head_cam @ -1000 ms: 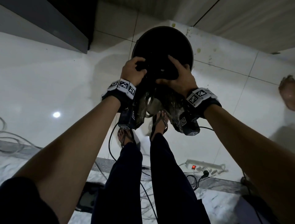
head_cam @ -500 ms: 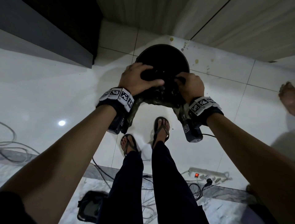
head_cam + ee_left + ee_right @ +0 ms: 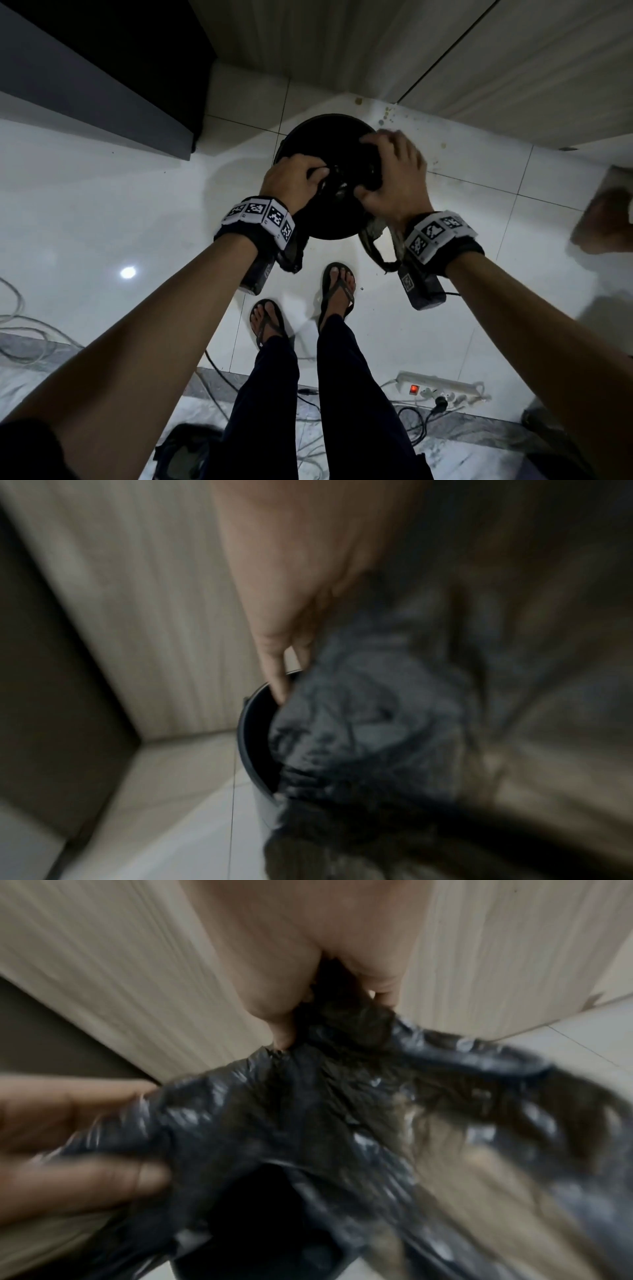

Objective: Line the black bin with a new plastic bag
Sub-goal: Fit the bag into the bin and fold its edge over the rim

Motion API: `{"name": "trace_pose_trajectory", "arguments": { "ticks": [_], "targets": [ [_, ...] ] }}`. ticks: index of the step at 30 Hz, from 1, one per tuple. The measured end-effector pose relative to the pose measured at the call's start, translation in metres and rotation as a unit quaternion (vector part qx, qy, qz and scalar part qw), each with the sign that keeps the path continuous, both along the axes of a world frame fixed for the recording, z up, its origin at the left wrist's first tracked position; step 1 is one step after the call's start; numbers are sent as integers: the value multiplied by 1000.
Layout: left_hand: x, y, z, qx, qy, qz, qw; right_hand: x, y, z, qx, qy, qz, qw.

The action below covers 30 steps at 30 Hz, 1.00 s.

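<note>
The round black bin (image 3: 317, 132) stands on white floor tiles in a corner, seen from above in the head view. Over its mouth my two hands hold a crumpled black plastic bag (image 3: 337, 186). My left hand (image 3: 296, 178) grips the bag's left side at the near-left rim. My right hand (image 3: 394, 171) grips its right side over the right rim. Two bag handles (image 3: 375, 245) dangle below my wrists. In the blurred left wrist view, fingers (image 3: 274, 669) reach into the bin rim (image 3: 247, 737) beside the bag (image 3: 359, 723). The right wrist view shows fingers (image 3: 274, 1007) pinching the bag (image 3: 308, 1110).
A wood-panel wall (image 3: 479, 51) runs behind the bin and a dark grey cabinet (image 3: 102, 85) stands at the left. My sandalled feet (image 3: 337, 291) are just in front of the bin. A power strip (image 3: 442, 390) and cables (image 3: 20, 329) lie on the floor. Someone's blurred foot (image 3: 603, 219) is at the right.
Both hands have lowered the bag onto the bin's mouth. My right hand has moved out to the right rim, spreading the bag wider.
</note>
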State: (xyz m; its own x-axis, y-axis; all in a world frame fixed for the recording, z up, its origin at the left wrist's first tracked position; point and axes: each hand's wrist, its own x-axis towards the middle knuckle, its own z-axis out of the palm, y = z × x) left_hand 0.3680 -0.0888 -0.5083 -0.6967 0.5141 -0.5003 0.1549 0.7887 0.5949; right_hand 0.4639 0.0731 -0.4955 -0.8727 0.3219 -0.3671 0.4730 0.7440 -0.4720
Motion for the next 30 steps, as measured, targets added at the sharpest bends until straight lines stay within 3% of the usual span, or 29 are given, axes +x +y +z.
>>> {"name": "trace_pose_trajectory", "arguments": {
  "ticks": [2,4,7,11,15,18,22,25,30],
  "targets": [
    [-6,5,2,6,3,13,1000,0,-5,-1,-8,-28,49,998],
    [-12,9,4,15,4,26,1000,-2,-7,-3,-24,-42,42,998],
    [-18,13,10,25,15,57,998,-10,-9,-1,-55,-20,25,998],
    [-24,13,16,51,24,117,991,-16,-14,4,-30,7,69,997],
    [-25,13,17,90,-12,173,981,-16,-26,7,-18,68,18,997],
    [-28,14,15,104,-61,214,969,-22,-32,8,-116,17,-36,992],
    [-31,10,17,118,-105,216,964,-30,-35,0,-155,7,-97,983],
    [-40,1,18,109,-87,186,973,-39,-28,2,-155,42,-141,977],
    [-61,-10,30,53,-15,78,995,-53,-13,14,-89,69,-68,991]
  ]
}}
